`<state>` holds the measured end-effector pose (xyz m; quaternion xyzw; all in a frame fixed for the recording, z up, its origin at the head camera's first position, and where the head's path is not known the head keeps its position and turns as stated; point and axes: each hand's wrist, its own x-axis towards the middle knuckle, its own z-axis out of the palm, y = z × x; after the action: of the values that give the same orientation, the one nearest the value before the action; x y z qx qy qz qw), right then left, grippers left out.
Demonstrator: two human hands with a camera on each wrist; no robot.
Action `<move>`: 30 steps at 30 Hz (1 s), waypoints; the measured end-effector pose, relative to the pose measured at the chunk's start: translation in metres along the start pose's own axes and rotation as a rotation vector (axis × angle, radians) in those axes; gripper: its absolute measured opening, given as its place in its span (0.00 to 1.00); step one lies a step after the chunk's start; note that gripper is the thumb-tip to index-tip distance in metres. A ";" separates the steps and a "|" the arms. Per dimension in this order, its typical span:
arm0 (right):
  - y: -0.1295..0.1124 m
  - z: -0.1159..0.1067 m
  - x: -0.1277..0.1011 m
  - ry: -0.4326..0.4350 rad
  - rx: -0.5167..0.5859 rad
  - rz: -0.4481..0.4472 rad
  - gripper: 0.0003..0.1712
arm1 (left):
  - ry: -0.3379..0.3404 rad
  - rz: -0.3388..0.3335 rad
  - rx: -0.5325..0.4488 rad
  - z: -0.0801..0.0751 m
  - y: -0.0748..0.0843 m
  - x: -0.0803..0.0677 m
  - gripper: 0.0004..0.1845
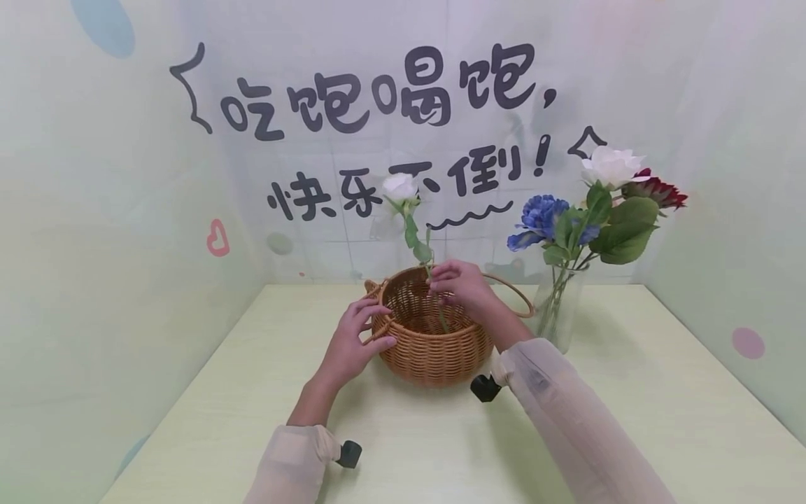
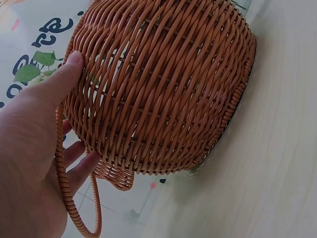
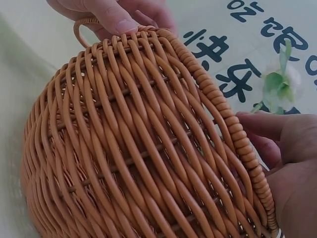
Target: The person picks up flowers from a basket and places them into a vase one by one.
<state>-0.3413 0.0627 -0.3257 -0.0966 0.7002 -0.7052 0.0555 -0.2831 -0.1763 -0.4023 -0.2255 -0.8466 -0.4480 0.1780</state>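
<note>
A brown wicker basket (image 1: 434, 357) stands on the table, with its round mouth upward. My left hand (image 1: 355, 343) holds its left side near the rim, thumb toward the front; in the left wrist view that thumb lies against the weave and a looped handle (image 2: 62, 183) crosses the palm. Over the basket's mouth my right hand (image 1: 462, 287) pinches the green stem of a white rose (image 1: 400, 187). The bloom rises above the basket, and the lower stem reaches down inside it. In the right wrist view the weave hides part of the right fingers.
Right of the basket stands a clear glass vase (image 1: 563, 329) holding a blue flower (image 1: 543, 215), a white flower (image 1: 612, 166) and a dark red flower (image 1: 658, 190). Another looped handle (image 1: 519, 294) sticks out toward the vase. Printed wall sheets enclose the table (image 1: 403, 448) on three sides.
</note>
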 end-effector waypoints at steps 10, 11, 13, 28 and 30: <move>-0.005 0.001 -0.002 0.086 0.045 -0.055 0.10 | -0.006 -0.012 -0.016 -0.001 -0.002 -0.001 0.23; -0.005 0.001 -0.003 0.097 0.045 -0.062 0.10 | -0.010 -0.014 -0.023 -0.001 -0.002 -0.001 0.23; -0.006 0.000 -0.004 0.113 0.053 -0.080 0.11 | -0.015 -0.018 -0.035 -0.001 -0.002 0.000 0.23; -0.012 -0.012 -0.014 0.263 0.136 -0.234 0.11 | -0.010 0.003 -0.038 0.000 -0.002 -0.001 0.23; -0.015 -0.015 -0.016 0.273 0.151 -0.261 0.10 | -0.010 0.001 -0.038 0.000 -0.002 -0.001 0.23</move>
<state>-0.3279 0.0808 -0.3112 -0.0856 0.6279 -0.7634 -0.1248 -0.2834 -0.1778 -0.4039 -0.2314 -0.8387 -0.4629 0.1696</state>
